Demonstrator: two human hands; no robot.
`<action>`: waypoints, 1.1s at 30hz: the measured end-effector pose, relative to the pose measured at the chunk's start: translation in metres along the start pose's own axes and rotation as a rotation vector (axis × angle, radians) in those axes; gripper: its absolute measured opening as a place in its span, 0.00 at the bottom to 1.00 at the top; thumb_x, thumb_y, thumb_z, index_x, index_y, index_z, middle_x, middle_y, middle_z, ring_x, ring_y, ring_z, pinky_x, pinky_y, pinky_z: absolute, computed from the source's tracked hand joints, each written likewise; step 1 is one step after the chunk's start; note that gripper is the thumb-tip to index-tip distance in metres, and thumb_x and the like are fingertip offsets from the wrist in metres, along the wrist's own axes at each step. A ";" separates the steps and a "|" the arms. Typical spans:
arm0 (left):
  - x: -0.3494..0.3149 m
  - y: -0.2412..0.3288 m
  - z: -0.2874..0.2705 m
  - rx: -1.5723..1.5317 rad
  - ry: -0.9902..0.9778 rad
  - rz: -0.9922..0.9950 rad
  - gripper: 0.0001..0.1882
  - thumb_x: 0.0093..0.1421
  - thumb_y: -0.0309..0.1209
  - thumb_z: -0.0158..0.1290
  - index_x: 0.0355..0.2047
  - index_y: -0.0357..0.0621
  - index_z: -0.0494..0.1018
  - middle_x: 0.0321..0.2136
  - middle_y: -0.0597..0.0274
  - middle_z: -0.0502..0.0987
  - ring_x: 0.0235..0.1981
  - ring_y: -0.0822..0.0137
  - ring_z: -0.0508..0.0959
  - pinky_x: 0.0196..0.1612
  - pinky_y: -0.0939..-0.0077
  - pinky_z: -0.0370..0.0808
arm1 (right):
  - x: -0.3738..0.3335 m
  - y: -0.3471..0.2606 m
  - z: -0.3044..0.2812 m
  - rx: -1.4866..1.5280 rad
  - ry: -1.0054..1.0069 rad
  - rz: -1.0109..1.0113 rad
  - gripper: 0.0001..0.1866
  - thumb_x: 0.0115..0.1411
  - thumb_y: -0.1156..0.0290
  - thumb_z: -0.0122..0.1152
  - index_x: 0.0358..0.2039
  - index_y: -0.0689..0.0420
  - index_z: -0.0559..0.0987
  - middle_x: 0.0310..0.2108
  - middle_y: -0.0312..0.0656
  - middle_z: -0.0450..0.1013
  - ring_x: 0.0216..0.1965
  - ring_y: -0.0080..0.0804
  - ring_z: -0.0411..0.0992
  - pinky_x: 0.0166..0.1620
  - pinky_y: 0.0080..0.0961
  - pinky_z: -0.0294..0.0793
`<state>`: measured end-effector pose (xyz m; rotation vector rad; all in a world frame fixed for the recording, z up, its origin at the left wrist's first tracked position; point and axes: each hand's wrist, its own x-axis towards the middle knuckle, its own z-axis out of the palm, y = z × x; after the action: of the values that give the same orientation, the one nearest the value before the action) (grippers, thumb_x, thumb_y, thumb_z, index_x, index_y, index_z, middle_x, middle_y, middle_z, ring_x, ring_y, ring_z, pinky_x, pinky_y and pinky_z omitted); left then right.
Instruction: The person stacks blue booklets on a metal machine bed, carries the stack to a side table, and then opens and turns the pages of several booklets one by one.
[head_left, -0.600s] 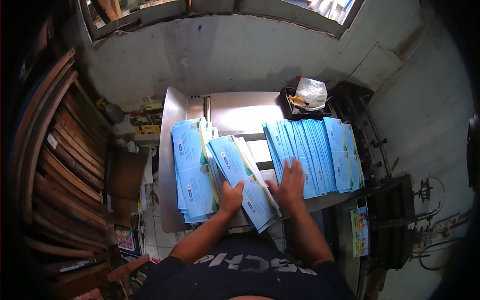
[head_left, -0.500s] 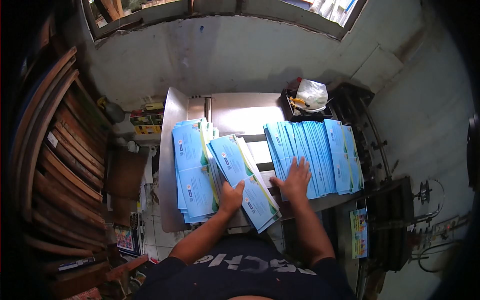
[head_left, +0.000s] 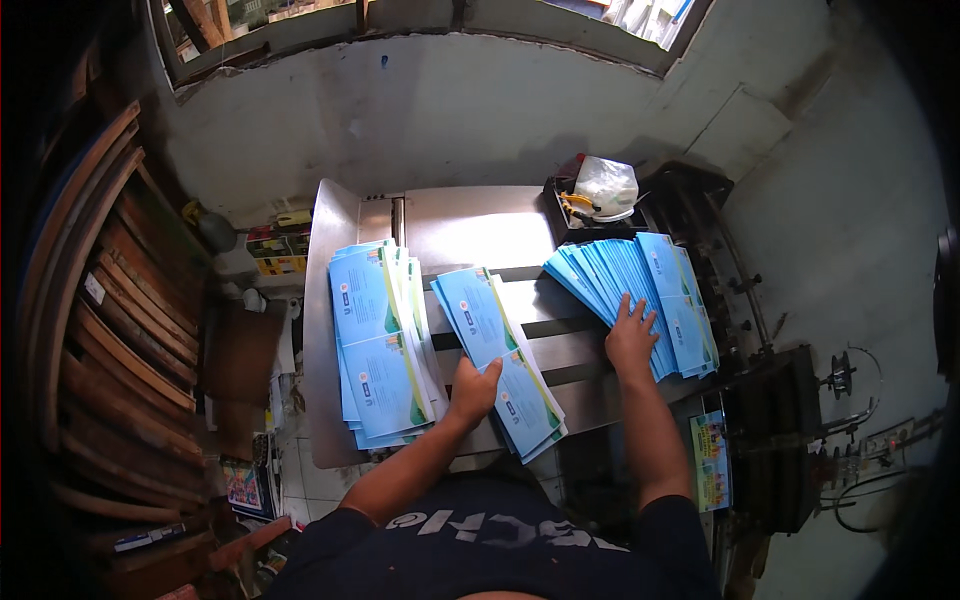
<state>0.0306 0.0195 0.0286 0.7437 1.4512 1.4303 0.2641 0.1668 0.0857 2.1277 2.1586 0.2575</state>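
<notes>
Left hand (head_left: 474, 390) gripping middle stack (head_left: 483, 315) of blue sheets by its left edge, thumb on top, at the near side of the table (head_left: 470, 222). Right hand (head_left: 630, 345) open, fingers spread and resting on the fanned sheets (head_left: 598, 272) at right. Left stack (head_left: 368, 310) lies beside, untouched; tray (head_left: 566, 226) with pliers (head_left: 577, 203) at far right.

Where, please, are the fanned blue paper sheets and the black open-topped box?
Fanned blue paper sheets (head_left: 604, 281), head view: middle of the fan.
Black open-topped box (head_left: 588, 234), head view: front wall.
</notes>
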 end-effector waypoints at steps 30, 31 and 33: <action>0.057 0.097 0.050 0.374 -0.167 -0.178 0.29 0.50 0.24 0.61 0.52 0.31 0.64 0.40 0.50 0.77 0.37 0.59 0.81 0.39 0.67 0.81 | -0.037 -0.032 0.023 1.081 -0.389 -0.549 0.47 0.58 0.45 0.64 0.67 0.63 0.58 0.57 0.55 0.59 0.59 0.49 0.62 0.60 0.45 0.65; 0.063 0.099 0.053 0.398 -0.098 -0.123 0.29 0.50 0.25 0.60 0.52 0.31 0.64 0.41 0.50 0.77 0.36 0.60 0.81 0.41 0.66 0.80 | -0.036 -0.025 0.024 1.095 -0.389 -0.550 0.47 0.58 0.45 0.64 0.67 0.63 0.58 0.57 0.55 0.59 0.59 0.49 0.62 0.60 0.45 0.65; 0.053 0.127 0.056 0.577 -0.213 0.040 0.35 0.47 0.24 0.61 0.56 0.31 0.62 0.42 0.48 0.77 0.40 0.59 0.80 0.46 0.65 0.78 | -0.030 -0.007 0.028 1.566 -0.719 -0.610 0.43 0.58 0.55 0.67 0.67 0.61 0.58 0.57 0.53 0.60 0.57 0.45 0.66 0.57 0.41 0.70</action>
<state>0.0381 0.1073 0.1479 1.2443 1.6983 0.9193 0.2628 0.1382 0.0557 1.0831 2.3858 -2.3886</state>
